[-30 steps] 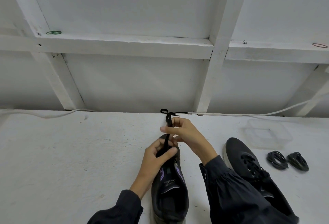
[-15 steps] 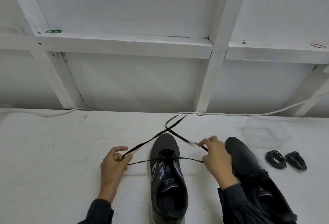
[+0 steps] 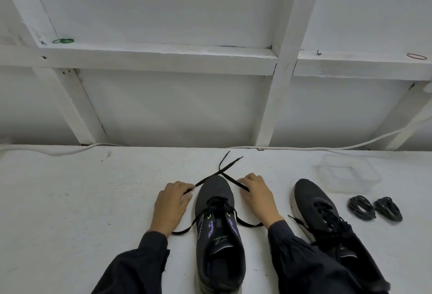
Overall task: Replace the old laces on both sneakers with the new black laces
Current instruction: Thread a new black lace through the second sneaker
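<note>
On white table (image 3: 70, 200) below framed wall (image 3: 163, 106), left hand (image 3: 171, 202) and right hand (image 3: 257, 196) pinch black lace (image 3: 221, 172).

Left hand (image 3: 171, 205) and right hand (image 3: 257, 198), both bare, each emerging from a long dark sleeve. Left sleeve (image 3: 140, 268): matte charcoal-black fabric, loose, in soft folds, narrowing to a close cuff at the wrist. Right sleeve (image 3: 304, 258): same fabric, fuller, with fine gathers running back from its cuff.
</note>
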Tool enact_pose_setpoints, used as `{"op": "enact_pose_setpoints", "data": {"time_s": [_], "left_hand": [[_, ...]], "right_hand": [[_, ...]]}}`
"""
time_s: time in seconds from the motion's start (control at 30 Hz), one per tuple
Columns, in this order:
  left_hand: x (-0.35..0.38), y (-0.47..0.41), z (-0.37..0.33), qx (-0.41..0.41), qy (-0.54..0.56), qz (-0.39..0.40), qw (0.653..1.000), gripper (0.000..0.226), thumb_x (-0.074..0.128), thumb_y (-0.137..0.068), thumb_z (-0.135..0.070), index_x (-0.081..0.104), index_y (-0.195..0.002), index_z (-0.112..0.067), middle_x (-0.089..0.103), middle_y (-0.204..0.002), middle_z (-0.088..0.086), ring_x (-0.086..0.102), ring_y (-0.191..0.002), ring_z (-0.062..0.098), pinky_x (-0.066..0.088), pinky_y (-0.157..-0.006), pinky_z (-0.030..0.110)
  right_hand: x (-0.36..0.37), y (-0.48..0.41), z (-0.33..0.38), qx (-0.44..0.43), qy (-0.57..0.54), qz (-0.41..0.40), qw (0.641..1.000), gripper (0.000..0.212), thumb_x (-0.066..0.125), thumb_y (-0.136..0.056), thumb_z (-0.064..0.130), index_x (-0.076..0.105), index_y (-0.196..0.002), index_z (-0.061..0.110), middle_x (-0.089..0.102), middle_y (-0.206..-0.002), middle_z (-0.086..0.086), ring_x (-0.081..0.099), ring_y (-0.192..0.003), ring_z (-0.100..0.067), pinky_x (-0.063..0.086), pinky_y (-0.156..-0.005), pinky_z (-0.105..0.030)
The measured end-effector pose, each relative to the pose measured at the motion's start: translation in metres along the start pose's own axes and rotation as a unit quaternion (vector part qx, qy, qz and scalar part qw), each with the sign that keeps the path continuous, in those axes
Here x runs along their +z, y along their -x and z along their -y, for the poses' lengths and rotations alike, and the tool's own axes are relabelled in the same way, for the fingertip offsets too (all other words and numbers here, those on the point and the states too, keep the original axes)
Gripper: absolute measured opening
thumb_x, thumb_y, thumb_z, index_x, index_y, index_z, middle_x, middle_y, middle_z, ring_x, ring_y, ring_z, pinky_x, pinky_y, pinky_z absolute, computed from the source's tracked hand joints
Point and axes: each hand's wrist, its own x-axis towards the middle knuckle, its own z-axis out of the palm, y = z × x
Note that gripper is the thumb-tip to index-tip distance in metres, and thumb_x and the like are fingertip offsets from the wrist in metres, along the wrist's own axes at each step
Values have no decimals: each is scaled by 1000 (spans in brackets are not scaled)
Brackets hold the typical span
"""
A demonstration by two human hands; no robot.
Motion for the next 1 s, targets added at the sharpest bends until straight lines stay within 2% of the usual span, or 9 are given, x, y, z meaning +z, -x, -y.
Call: {"op": "enact_pose_setpoints", "data": {"time_s": [0.1, 0.2, 0.33, 0.4, 0.47, 0.6, 0.77, 0.93, 1.0], "left_hand": [[-4, 3, 7, -35, 22, -30, 999, 18, 61, -93, -14, 70, -96, -28, 63, -94, -14, 55, -87, 5, 41, -73, 20], [-19, 6, 23, -125, 47, -26, 991, 23, 63, -88, -8, 69, -82, -30, 66, -87, -14, 57, -78, 1, 36, -66, 12], [-54, -5, 37, -228, -52, 129, 964, 34, 53, -84, -2, 64, -75, -32, 66, -99, -9, 61, -99, 14, 48, -82, 25], [-61, -14, 27, -202, -159, 161, 953, 30, 47, -86, -4, 57, -84, -32, 57, -111, -5, 53, -111, 19, 42, -96, 34], [-56, -23, 10, -137, -190, 130, 964, 27, 48, -86, -5, 51, -92, -31, 49, -116, -3, 46, -117, 20, 35, -96, 36], [-21, -36, -13, -10, -45, 128, 991, 28, 56, -87, -8, 57, -107, -28, 53, -116, -6, 48, -113, 16, 38, -96, 36], [3, -30, -2, 14, 20, 68, 997, 22, 56, -92, -9, 67, -101, -25, 62, -97, -11, 53, -98, 13, 43, -83, 30], [-6, -20, 20, -28, -7, -9, 1000, 48, 44, -83, 15, 69, -96, -23, 60, -99, -6, 53, -95, 17, 43, -76, 30], [-6, -18, 23, -17, -10, -18, 1000, 58, 41, -75, 20, 67, -104, -23, 59, -109, -6, 50, -102, 19, 42, -81, 33]], "right_hand": [[2, 4, -12, 43, -33, -56, 997, 21, 54, -93, 11, 70, -105, 16, 53, -93, 5, 56, -97, -21, 36, -67, -27], [-9, 10, -24, 134, 20, -67, 988, 22, 49, -87, 4, 69, -94, 12, 60, -94, -2, 60, -92, -25, 40, -66, -30], [-19, 19, -24, 185, 115, -73, 973, 25, 48, -86, 2, 64, -100, 15, 53, -109, -4, 54, -96, -23, 38, -63, -29], [-19, 15, -17, 146, 91, -88, 981, 29, 50, -86, 3, 61, -110, 16, 49, -115, -4, 49, -104, -23, 37, -65, -30], [-16, 5, -7, 65, 32, -88, 993, 32, 54, -87, 7, 60, -117, 17, 49, -117, -3, 46, -108, -22, 40, -71, -32], [-4, -18, 14, -37, -10, 23, 999, 30, 61, -88, 15, 65, -116, 24, 55, -111, 2, 47, -108, -17, 39, -75, -30], [0, -24, 6, 5, -22, 36, 999, 10, 62, -89, 18, 71, -92, 19, 58, -95, 2, 54, -97, -17, 36, -68, -28], [-7, -23, -17, 57, 29, -20, 998, 26, 50, -92, 3, 70, -104, 15, 61, -106, -4, 56, -103, -24, 41, -74, -31], [-4, -21, -17, 41, 24, -26, 999, 23, 52, -95, 13, 68, -111, 17, 61, -111, -3, 53, -106, -23, 43, -80, -33]]}}
